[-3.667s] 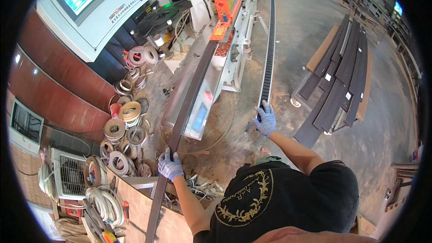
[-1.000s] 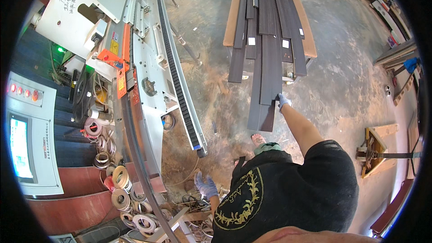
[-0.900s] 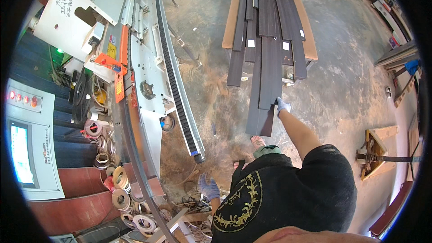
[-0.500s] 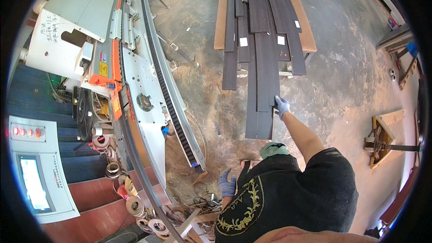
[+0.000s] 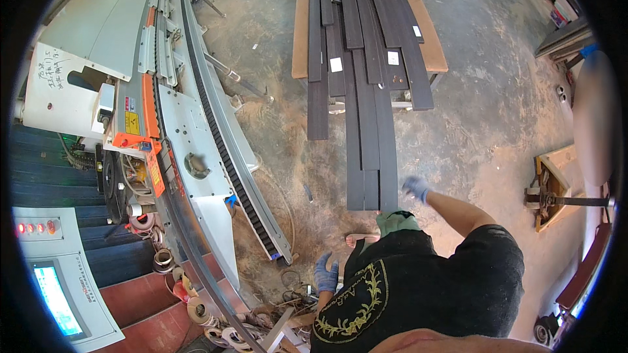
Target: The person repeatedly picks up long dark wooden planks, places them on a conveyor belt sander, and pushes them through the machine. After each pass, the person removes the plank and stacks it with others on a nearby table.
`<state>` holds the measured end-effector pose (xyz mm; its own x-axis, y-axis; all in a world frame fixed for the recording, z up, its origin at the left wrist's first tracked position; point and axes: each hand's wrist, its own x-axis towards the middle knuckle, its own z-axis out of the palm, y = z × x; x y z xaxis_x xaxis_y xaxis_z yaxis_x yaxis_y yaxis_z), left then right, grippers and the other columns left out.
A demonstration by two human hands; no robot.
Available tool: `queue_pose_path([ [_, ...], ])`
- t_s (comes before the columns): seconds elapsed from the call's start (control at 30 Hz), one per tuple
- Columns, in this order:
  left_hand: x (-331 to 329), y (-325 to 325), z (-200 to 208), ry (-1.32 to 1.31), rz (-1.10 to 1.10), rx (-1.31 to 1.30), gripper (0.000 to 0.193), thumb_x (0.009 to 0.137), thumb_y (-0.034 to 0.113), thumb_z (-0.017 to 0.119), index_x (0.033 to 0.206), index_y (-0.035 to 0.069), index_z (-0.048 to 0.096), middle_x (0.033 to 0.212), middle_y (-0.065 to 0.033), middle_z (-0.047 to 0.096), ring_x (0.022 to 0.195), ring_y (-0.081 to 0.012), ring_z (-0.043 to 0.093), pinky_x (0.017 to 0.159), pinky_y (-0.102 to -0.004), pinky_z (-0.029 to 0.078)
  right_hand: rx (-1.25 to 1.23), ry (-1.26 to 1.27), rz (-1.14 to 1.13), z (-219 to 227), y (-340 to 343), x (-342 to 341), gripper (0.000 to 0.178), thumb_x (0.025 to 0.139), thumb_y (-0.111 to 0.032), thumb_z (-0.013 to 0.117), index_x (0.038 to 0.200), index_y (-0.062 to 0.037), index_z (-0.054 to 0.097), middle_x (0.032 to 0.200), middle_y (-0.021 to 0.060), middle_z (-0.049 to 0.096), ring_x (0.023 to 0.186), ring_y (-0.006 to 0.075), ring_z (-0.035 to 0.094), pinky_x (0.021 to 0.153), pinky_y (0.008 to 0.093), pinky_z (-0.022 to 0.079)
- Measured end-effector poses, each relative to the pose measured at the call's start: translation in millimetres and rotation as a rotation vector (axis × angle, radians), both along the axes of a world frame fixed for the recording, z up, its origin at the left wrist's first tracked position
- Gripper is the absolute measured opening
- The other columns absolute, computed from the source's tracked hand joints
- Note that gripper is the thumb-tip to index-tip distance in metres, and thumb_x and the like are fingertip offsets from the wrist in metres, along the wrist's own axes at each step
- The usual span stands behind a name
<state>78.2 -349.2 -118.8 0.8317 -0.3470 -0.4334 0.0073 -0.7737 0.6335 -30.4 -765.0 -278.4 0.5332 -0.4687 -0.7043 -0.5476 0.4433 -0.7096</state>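
Note:
Long dark wood-grain boards (image 5: 356, 101) lie stacked lengthwise in front of me, their near ends stepped and overhanging the support. My right hand (image 5: 416, 189), in a grey-blue glove, is just right of the near end of the rightmost overhanging board (image 5: 387, 157), apart from it. Its fingers look stretched out and a little blurred, with nothing in them. Low at my left side, my gloved left hand (image 5: 326, 273) hangs with its fingers apart and holds nothing.
Left of me runs a long machine with a black-toothed conveyor track (image 5: 229, 137). A control panel with a lit screen (image 5: 55, 301) and tape rolls (image 5: 199, 310) are at lower left. The brown support board (image 5: 301, 26) carries the stack. A wooden-framed stand (image 5: 556, 186) is at right.
My right hand has let go of the rightmost board and drawn off to its right. That board's near end now reaches closer to me. The view has shifted slightly.

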Motion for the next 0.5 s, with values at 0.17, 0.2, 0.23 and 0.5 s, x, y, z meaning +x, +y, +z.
queue_pose_path([
  [0.17,3.9,-0.4,-1.6,-0.010,-0.028,0.063,0.041,0.080,0.026,0.068,0.117,0.010,0.063,0.118,-0.0139,0.061,0.112,-0.0311,0.056,0.098,-0.0394,0.042,-0.118,0.065,-0.612,27.0,-157.8,80.2,0.090,0.079,-0.051,0.069,0.147,-0.0156,0.021,0.128,0.0121,0.050,0.114,0.0315,0.051,0.081,0.0499,0.045],
  [0.2,5.1,-3.1,-0.5,0.004,-0.027,0.079,0.041,0.080,0.026,0.068,0.117,0.011,0.063,0.118,-0.0140,0.061,0.112,-0.0312,0.056,0.098,-0.0393,0.042,-0.115,0.086,-0.693,33.2,-180.8,95.8,0.077,0.079,-0.050,0.069,0.140,-0.0162,0.036,0.123,0.0086,0.054,0.110,0.0277,0.053,0.078,0.0483,0.046],
  [0.23,6.0,-7.3,4.9,0.043,-0.021,0.101,0.041,0.081,0.027,0.067,0.118,0.011,0.062,0.119,-0.0141,0.060,0.112,-0.0315,0.056,0.097,-0.0394,0.042,-0.054,0.025,-0.725,37.8,-196.6,109.8,0.065,0.080,-0.049,0.068,0.132,-0.0164,0.045,0.119,0.0063,0.057,0.105,0.0253,0.054,0.077,0.0476,0.046],
  [0.5,12.0,-22.0,26.7,0.013,-0.022,0.066,0.042,0.080,0.023,0.067,0.120,0.011,0.062,0.118,-0.0138,0.061,0.110,-0.0313,0.056,0.097,-0.0401,0.043,0.035,-0.068,-0.647,39.8,-220.0,103.1,0.035,0.086,-0.041,0.065,0.111,-0.0176,0.060,0.104,0.0026,0.062,0.093,0.0203,0.059,0.075,0.0449,0.048],
])
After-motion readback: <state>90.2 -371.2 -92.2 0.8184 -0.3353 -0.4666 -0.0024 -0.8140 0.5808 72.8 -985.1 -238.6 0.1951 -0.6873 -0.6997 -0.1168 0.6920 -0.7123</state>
